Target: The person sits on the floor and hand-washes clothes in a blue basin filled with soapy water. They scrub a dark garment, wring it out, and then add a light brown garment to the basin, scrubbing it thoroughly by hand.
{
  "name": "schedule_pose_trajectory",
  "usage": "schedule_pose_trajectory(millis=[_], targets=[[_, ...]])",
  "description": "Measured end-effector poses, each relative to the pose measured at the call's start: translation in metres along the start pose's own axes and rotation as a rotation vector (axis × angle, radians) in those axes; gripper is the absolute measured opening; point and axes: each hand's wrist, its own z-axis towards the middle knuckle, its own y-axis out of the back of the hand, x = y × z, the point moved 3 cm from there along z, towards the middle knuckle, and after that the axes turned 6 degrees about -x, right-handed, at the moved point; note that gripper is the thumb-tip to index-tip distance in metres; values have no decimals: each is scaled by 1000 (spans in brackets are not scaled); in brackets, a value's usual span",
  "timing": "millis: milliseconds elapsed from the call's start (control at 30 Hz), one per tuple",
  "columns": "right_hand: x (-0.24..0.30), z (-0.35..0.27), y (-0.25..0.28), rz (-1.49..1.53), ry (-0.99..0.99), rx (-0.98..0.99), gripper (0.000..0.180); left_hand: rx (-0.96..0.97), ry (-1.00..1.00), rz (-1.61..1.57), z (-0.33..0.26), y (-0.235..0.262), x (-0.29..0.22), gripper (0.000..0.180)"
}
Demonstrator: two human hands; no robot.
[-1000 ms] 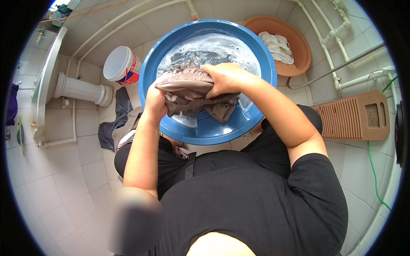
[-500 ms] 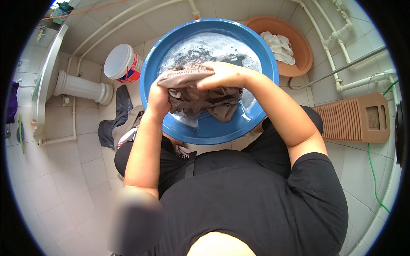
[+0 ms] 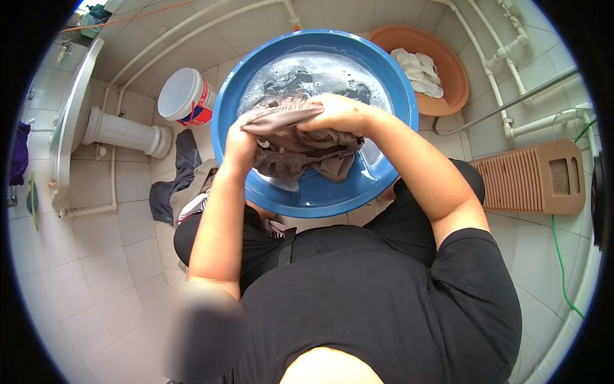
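Observation:
A wet grey-brown garment (image 3: 281,163) with a gathered elastic waistband is held up over a large blue basin (image 3: 225,83) of soapy water. My left hand (image 3: 239,142) grips the band at its left end, and my right hand (image 3: 332,115) pinches it at the right end. Between them the band is stretched out, while the rest of the cloth hangs in bunched folds down to the water. White foam (image 3: 358,64) floats on the surface, and dark cloth (image 3: 297,82) shows in the water on the far side.
At the far right, an orange-brown basin (image 3: 454,80) holds white cloth (image 3: 419,73). A brown washboard (image 3: 524,178) leans beside my right knee. A white bucket (image 3: 180,95) stands left of the blue basin, near a pedestal sink (image 3: 128,133). Dark clothes (image 3: 182,166) lie on the floor at my left.
Both hands keep hold of the waistband almost in place, with the band turned slightly. Foam on the water has thinned, and more dark cloth shows at the far side.

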Motion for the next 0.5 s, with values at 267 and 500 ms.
schedule_pose_trajectory(millis=[267,500], targets=[[-2,4,25,-686,3,-617,28,183,160,-63,-40,-45,-22,41],[10,-6,-9,300,-39,-52,39,-162,-277,955,-6,15,5,27]])
